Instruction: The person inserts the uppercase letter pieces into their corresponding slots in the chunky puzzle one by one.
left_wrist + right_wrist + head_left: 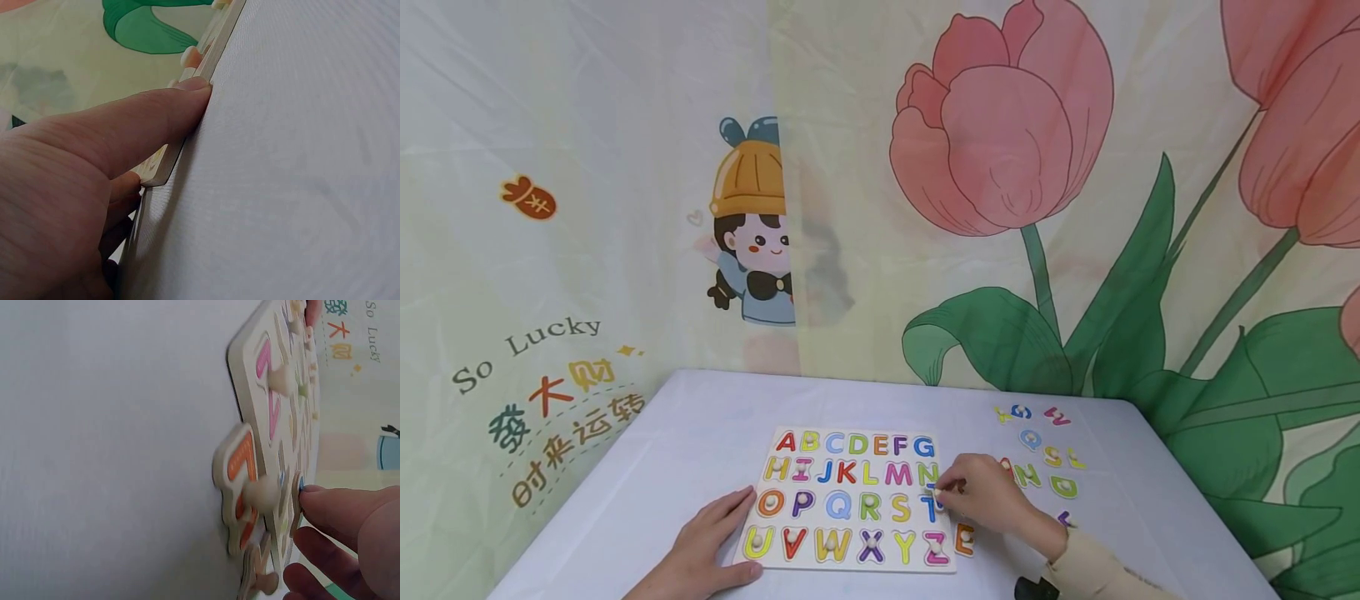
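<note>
A white alphabet puzzle board [842,571] lies on the table with rows of coloured letters, several bearing small wooden knobs. My left hand [700,546] rests at its near left corner, fingers along the left side. In the left wrist view the thumb [150,119] presses against the board's edge. With thumb and fingers, my right hand [988,492] pinches a small blue letter piece [295,503], mostly edge-on, over the blue T [929,508] at the right side. An orange E piece [964,540] with a knob sits beside the board's near right corner, below that hand.
Loose letter pieces lie on the right of the white table [625,467], among them a blue Q [1031,440], a green D [1063,487] and a yellow L [1077,458]. A purple piece [1064,518] lies beside the right forearm. A printed curtain [850,167] hangs behind.
</note>
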Demonstrator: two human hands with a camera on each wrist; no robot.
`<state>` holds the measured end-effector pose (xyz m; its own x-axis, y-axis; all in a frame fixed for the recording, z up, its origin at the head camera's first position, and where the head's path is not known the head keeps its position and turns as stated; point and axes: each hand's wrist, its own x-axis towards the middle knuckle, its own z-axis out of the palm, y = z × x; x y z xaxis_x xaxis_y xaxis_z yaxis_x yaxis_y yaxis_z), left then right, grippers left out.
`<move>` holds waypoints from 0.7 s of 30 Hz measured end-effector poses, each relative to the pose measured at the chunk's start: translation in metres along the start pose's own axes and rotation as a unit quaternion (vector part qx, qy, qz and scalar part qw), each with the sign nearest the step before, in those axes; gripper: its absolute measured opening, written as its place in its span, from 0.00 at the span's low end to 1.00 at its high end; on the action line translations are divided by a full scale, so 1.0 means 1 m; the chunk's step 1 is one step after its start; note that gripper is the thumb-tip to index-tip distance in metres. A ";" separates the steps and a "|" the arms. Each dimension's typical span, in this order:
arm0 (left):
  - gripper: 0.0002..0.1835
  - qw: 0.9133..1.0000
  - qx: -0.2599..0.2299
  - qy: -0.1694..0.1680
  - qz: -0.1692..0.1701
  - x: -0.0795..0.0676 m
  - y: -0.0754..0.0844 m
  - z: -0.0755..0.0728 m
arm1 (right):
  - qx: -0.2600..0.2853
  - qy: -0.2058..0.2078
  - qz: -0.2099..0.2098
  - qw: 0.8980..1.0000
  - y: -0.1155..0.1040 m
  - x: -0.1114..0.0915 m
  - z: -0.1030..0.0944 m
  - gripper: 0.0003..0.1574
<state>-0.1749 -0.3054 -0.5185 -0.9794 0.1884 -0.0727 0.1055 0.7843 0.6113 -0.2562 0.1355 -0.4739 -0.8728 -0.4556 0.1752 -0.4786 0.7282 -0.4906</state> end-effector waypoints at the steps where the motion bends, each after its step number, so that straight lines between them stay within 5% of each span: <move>1: 0.60 1.000 0.000 0.000 0.001 0.000 0.000 0.000 | -0.002 -0.003 -0.005 1.000 -0.002 0.000 0.001 0.03; 21: 0.60 1.000 -0.003 -0.008 -0.003 0.000 0.001 -0.001 | -0.015 -0.015 0.032 0.999 -0.017 -0.004 0.014 0.05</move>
<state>-0.1751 -0.3052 -0.5172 -0.9773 0.1927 -0.0884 0.0986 0.7821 0.6153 -0.2431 0.1178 -0.4782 -0.8985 -0.4228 0.1183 -0.4252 0.7708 -0.4745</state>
